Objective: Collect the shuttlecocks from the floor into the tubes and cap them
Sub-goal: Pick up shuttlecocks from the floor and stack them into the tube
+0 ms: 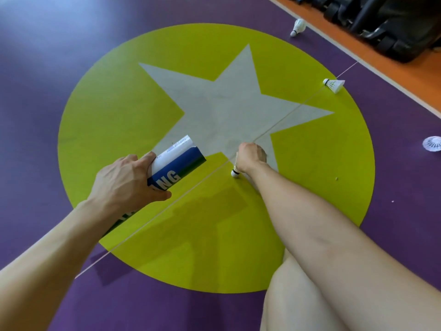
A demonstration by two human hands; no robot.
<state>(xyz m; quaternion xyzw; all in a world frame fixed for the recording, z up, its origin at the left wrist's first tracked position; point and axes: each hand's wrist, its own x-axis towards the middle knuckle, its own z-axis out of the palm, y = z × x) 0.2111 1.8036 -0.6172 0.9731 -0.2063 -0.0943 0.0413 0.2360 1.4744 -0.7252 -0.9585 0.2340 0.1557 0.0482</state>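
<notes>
A: Which step is shown?
B: Pick-up. The right hand (251, 157), fingers curled, grips a shuttlecock (235, 173) low at the floor (119, 103). The left hand (126, 185) wraps the tube (177, 161), held just beside.
A: What does the next move call for?
B: Probably lifting it and feeding it into the tube. The other shuttlecocks (334, 85) lie well apart, uncollected.

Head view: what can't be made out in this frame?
All in the head view:
- Tube: the left hand and forearm cover its lower half; its contents don't show.
- Held shuttlecock: the right hand hides all but the cork.
- Far-right shuttlecock: partly cut by the frame edge.
- Dark gear, top right: blurred, cut off; unidentifiable.
</notes>
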